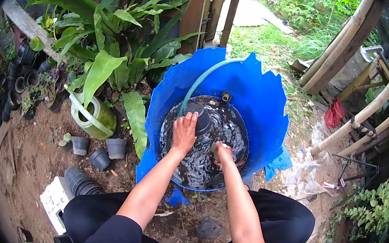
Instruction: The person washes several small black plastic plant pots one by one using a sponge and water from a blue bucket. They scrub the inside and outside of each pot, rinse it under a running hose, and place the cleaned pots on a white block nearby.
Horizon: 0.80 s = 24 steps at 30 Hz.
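A blue plastic barrel with a jagged cut rim (pixel 270 106) stands in front of my knees, with dark, rippling water (pixel 194 163) inside. Over the water, my left hand (pixel 185 132) grips a small black plant pot (pixel 202 124); its base, with holes, faces up. To the right of the pot, my right hand (pixel 222 155) is closed around a small brownish thing (pixel 214 148), mostly hidden by the fingers. A green hose (pixel 206 77) curves over the far rim and down beside the pot. On the inner far wall sits a round fitting (pixel 226 96).
Left of the barrel are a green watering can (pixel 92 117), several loose dark pots (pixel 116 148) and a nested pot stack (pixel 81 183). Broad-leaved plants (pixel 108 69) overhang the far left. At right stand bamboo poles (pixel 376 107); a stone (pixel 209 229) lies between my feet and the barrel.
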Each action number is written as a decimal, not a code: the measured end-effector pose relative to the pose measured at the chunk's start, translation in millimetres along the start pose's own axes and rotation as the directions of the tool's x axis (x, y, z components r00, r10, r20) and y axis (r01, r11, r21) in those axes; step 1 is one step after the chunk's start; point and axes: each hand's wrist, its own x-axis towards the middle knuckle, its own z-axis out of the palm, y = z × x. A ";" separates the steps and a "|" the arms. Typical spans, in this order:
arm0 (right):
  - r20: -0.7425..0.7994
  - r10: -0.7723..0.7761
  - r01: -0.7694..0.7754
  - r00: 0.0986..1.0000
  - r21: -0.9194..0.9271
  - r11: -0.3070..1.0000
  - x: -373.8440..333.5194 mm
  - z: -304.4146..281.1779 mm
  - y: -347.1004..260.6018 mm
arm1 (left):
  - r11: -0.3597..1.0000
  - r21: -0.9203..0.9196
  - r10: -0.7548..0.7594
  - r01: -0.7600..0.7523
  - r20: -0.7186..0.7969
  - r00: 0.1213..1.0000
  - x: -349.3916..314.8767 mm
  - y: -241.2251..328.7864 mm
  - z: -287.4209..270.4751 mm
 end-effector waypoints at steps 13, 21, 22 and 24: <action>-0.152 -0.499 0.521 0.853 0.294 0.802 -71.2 29.6 -77.0 | -0.203 -0.941 -0.244 0.272 0.318 0.916 -19.8 45.5 7.8; 0.263 -0.497 0.463 0.827 0.183 0.867 -93.9 38.1 -68.2 | -0.899 -0.310 0.008 0.309 0.694 0.720 -23.8 48.7 13.4; 0.257 -0.528 0.502 0.809 0.164 0.849 -98.7 44.9 -63.4 | -0.895 -0.338 -0.012 0.290 0.670 0.743 -22.9 49.4 14.4; 0.273 -0.665 0.719 0.695 -0.288 0.633 -106.9 44.2 -63.5 | -0.918 -0.328 -0.077 0.223 0.698 0.712 -21.3 47.3 16.7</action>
